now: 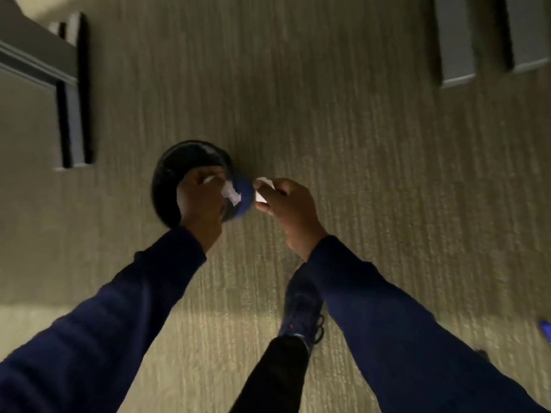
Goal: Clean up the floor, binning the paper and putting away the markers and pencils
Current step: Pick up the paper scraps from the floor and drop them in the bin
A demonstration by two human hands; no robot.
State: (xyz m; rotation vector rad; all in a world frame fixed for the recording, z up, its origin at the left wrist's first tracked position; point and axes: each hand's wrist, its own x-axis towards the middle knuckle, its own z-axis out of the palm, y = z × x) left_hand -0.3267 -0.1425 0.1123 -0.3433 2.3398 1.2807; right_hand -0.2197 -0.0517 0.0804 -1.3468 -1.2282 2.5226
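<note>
Nearest the camera, two dark blue sleeves (98, 323) are seen reaching forward over the beige ribbed carpet floor (372, 174), with a dark blue laced shoe (302, 320) planted between them. At the lower right edge a small blue object (545, 329), too blurred to be identified, lies on the carpet. Farther out, the hands are held apart, each closed on paper: the left hand (199, 201) is clenched around a crumpled white paper scrap (231, 193), and the right hand (289, 207) pinches a small white folded paper piece (262, 190) between thumb and fingers. Directly below and beyond the left hand stands the round black waste bin (174, 174), its open mouth facing up; a dark blue shape at its right rim cannot be made out. The left hand is judged to be already over the opening, so its scrap could simply be let fall, whereas the right hand sits just beside the rim and would need to be carried leftward first. Beyond, dark furniture legs (73, 93) stand at the left.
</note>
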